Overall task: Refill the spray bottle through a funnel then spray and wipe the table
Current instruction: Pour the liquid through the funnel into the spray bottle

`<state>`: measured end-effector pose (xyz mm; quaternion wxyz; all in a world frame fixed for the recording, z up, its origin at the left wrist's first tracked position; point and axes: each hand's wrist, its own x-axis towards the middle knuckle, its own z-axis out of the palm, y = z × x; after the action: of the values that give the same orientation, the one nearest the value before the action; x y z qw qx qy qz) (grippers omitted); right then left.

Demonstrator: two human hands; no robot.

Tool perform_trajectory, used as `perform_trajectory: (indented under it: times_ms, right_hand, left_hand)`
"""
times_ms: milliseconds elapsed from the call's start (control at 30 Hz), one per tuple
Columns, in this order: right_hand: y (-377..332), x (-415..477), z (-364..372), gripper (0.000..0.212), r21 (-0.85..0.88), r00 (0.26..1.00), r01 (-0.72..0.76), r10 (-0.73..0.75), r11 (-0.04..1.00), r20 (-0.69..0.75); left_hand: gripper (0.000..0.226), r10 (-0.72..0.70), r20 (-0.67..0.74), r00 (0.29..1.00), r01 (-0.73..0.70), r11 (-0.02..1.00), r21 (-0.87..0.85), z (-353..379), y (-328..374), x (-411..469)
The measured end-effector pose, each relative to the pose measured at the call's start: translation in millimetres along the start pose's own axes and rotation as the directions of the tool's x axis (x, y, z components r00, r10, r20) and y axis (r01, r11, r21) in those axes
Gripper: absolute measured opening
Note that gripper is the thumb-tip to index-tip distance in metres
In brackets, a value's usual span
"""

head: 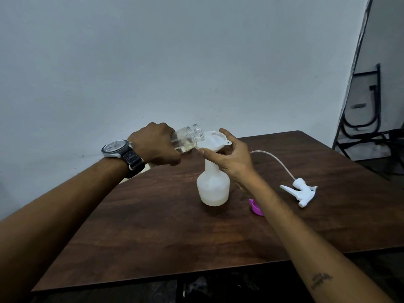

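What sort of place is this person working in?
Probably a plain spare room or storeroom, not a kitchen: there is a bare pale wall, a single dark wooden table, and what looks like a folded black metal chair leaning at the far right.

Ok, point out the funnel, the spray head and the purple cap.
funnel (211,139), head view, on its inner bowl.
spray head (303,190), head view, on its white body.
purple cap (255,207), head view, on its visible side.
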<state>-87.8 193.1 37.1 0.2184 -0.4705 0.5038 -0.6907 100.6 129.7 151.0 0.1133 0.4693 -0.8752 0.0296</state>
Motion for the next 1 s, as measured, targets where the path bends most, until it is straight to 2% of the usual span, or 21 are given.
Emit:
perform_trajectory:
  times_ms: [67,200,433,767,900,1000]
  right_hand:
    - [-1.0,-0.4,0.5,0.051,-0.001,1.000,-0.002,0.002,1.000,0.002]
    - [0.1,0.3,-0.8,0.038,-0.005,1.000,0.006,-0.006,1.000,0.010]
    - [-1.1,-0.5,1.5,0.050,-0.014,1.000,0.012,-0.012,1.000,0.003]
    - [-0.3,-0.6,-0.3,0.039,-0.005,1.000,0.017,-0.017,1.000,0.015]
    - [1.3,0.1,0.7,0.061,0.028,1.000,-0.013,0.013,1.000,0.001]
    - [0.0,-0.3,-0.4,0.048,0.023,1.000,-0.002,0.002,1.000,0.008]
  left_hand:
    - [0.036,0.002,-0.001,1.000,-0.002,1.000,0.002,0.1,0.0,0.1]
    - [0.036,0.002,-0.002,1.000,-0.002,1.000,0.002,0.6,-0.2,0.1]
    - [0.037,0.001,0.010,1.000,-0.001,1.000,-0.007,-1.8,0.2,-1.2]
    - [0.034,-0.003,0.015,1.000,0.003,1.000,-0.004,-2.3,1.7,-2.1]
    - [0.035,0.000,0.018,1.000,0.000,1.000,-0.006,-2.7,1.6,-2.3]
    - [0.037,0.000,0.022,1.000,0.000,1.000,-0.006,-2.0,1.3,-2.5]
